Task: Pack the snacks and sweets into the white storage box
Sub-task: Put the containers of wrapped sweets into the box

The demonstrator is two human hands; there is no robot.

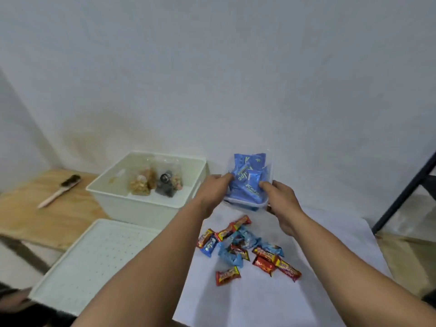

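The white storage box (pixel 132 204) stands open at centre left, with two clear bags of snacks (pixel 155 180) inside. Just right of it is a clear plastic container (pixel 271 166) filled with blue packets (pixel 249 178). My left hand (pixel 212 192) grips the container's left side, its fingers on the packets. My right hand (pixel 280 199) holds its right near corner. The container is tilted toward me, above the white sheet. A heap of loose red, yellow and blue wrapped sweets (pixel 245 249) lies on the sheet below my hands.
The box's white perforated lid (pixel 94 263) lies flat at near left. A brush with a pale handle (pixel 59 192) rests on the wooden table (pixel 47 220) at far left. A dark metal frame (pixel 405 190) leans at right. A white wall stands close behind.
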